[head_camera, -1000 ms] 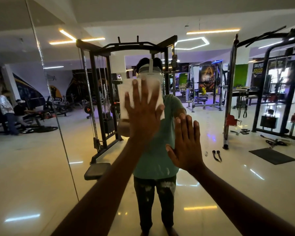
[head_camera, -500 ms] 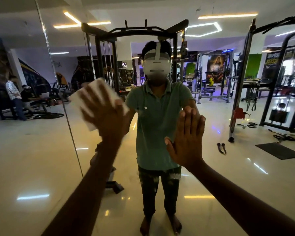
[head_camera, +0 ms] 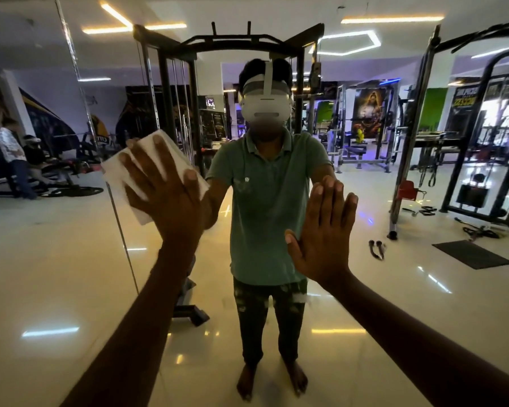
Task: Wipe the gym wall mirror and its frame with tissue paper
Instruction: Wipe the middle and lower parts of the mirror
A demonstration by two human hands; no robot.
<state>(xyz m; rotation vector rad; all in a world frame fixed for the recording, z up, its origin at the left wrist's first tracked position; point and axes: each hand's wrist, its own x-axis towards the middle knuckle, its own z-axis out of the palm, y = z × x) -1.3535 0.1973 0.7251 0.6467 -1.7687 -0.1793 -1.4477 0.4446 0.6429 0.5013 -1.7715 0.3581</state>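
Note:
The wall mirror [head_camera: 394, 304] fills the whole view and reflects the gym and my own standing figure. A thin vertical seam [head_camera: 121, 227] between two mirror panels runs down the left side. My left hand [head_camera: 165, 189] lies flat with spread fingers on a folded white tissue paper [head_camera: 115, 171], pressing it against the glass right beside the seam. My right hand [head_camera: 323, 230] rests flat on the glass at centre right, fingers together, holding nothing. No outer frame of the mirror shows.
Everything else is reflection: a black cable machine [head_camera: 171, 113] behind my figure, racks and a dark floor mat [head_camera: 472, 254] on the right, people seated at the far left [head_camera: 27, 160], and a glossy tiled floor.
My left hand slid the tissue leftwards from in front of my reflected head to the panel seam, then a little lower. The right hand stayed flat on the glass. My view shifted.

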